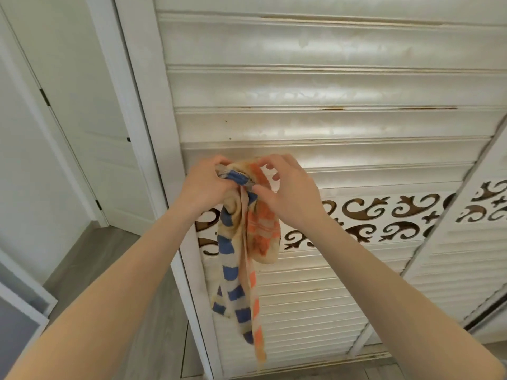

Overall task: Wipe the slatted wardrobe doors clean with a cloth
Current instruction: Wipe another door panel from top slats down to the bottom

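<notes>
Limp blue-and-orange striped terry cloth (244, 242) is gripped by left hand (204, 187), pinched by right hand (288, 193); should be bunched before wiping white slatted wardrobe door (329, 127).

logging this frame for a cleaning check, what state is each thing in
cloth: bunched at the top, the rest hanging loose
left hand: grips the cloth's bunched top
right hand: pinches the cloth beside it
slatted wardrobe door: brown marks along some slat edges
room door: shut

Nubby terry cloth (241, 242); glossy, chipped painted slats (329, 89); matt wood-look floor (90, 259).
</notes>
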